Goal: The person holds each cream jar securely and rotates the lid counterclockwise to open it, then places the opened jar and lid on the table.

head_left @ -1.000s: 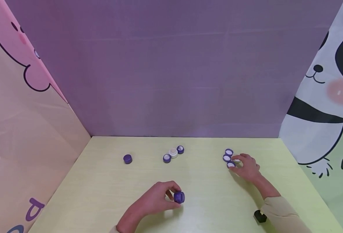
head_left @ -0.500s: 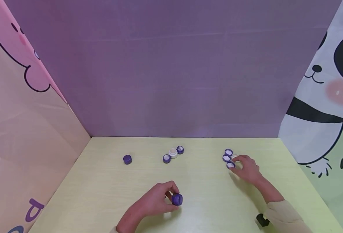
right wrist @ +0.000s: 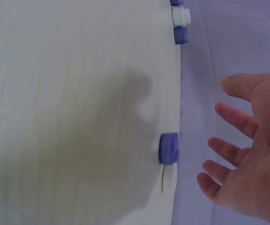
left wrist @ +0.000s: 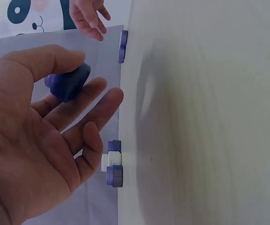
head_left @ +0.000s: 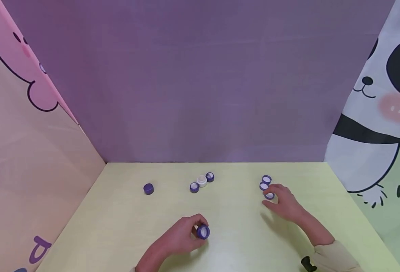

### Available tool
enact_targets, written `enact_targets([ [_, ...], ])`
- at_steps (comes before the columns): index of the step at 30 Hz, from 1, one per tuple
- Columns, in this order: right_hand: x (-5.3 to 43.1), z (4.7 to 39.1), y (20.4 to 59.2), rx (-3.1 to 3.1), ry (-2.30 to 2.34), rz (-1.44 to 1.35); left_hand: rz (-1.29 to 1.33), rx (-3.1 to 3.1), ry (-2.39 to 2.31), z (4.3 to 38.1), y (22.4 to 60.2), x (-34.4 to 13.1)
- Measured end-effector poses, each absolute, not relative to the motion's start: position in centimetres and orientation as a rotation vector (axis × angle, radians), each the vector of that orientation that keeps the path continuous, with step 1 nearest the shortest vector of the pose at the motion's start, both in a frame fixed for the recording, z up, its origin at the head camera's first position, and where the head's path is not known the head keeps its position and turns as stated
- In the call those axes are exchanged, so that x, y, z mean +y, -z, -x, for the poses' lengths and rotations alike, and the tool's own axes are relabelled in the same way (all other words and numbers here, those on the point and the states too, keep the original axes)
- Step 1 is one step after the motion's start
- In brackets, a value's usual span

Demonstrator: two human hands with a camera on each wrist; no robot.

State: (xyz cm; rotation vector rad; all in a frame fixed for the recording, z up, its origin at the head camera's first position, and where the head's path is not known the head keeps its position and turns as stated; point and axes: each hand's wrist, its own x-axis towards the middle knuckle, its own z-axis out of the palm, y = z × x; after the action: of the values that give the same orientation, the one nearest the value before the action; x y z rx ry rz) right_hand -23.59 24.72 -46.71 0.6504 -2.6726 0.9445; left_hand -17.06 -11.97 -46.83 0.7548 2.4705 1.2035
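Observation:
My left hand (head_left: 183,236) pinches a small purple screw-top jar (head_left: 203,232) between thumb and fingertips, raised above the table. The jar's round white-centred end is turned toward the head camera. In the left wrist view the jar (left wrist: 69,83) shows a narrower neck at one end. Holding nothing, my right hand (head_left: 285,204) hovers over the right side with thumb and fingers apart. Just beyond its fingertips lie several flat purple lids (head_left: 266,179) with white insides, one partly overlapped by a finger. In the right wrist view the hand (right wrist: 252,140) stands apart from the purple lids (right wrist: 168,148).
At mid-table a white jar (head_left: 202,181) stands between two purple jars (head_left: 194,187). A lone purple piece (head_left: 148,189) sits farther left. Near the right sleeve is a small black object (head_left: 308,263). Cloth walls (head_left: 200,94) bound the table's back and sides.
My left hand has turned the purple jar so its white-centred end faces the camera, shifting slightly left. My right hand has drawn back from the lids, its fingers spreading.

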Motion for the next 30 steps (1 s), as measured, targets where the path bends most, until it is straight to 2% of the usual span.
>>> enact_targets([
  [14,21.1,21.7,44.4,-2.623,-1.151,-0.714,-0.567,2.71,-1.145,17.9,46.8,-13.6],
  [30,19.4,19.2,42.3,-2.696,-1.219,-0.773,-0.411,2.844,-1.102,21.6,46.2,-16.9],
])
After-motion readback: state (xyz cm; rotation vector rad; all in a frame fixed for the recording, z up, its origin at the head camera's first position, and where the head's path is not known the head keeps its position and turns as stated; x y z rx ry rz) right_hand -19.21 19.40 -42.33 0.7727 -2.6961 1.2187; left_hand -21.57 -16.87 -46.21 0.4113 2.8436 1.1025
